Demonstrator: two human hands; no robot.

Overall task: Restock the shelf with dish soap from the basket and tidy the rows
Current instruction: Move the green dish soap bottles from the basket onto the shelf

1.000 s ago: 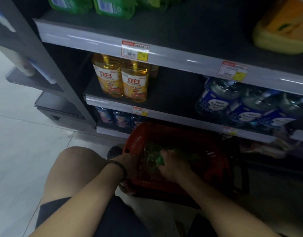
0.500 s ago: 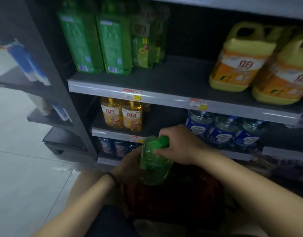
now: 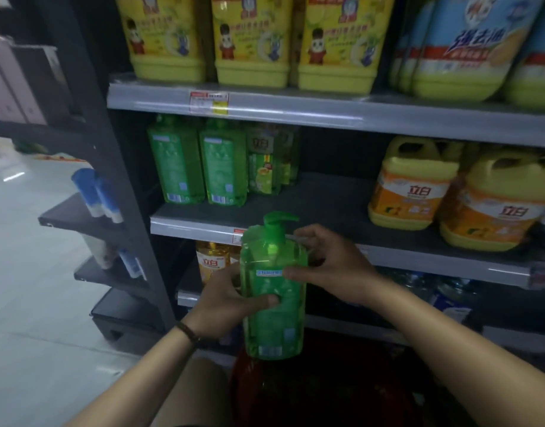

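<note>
Head view: the green pump-top dish soap bottle (image 3: 272, 303) is being held upright above the red basket (image 3: 265, 396).
The left grip (image 3: 225, 306) is wrapping its translucent body and the right grip (image 3: 329, 269) is holding its shoulder; the bare shelf (image 3: 342, 204) gap is lying ahead and above, just right of the green bottle row (image 3: 200, 167).

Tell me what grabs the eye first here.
The green pump bottle, held upright in both hands at centre frame, left hand low on its body and right hand near its shoulder. Behind it, matching green bottles stand at the left end of the middle shelf, which is bare between them and the yellow jugs at right.
</note>
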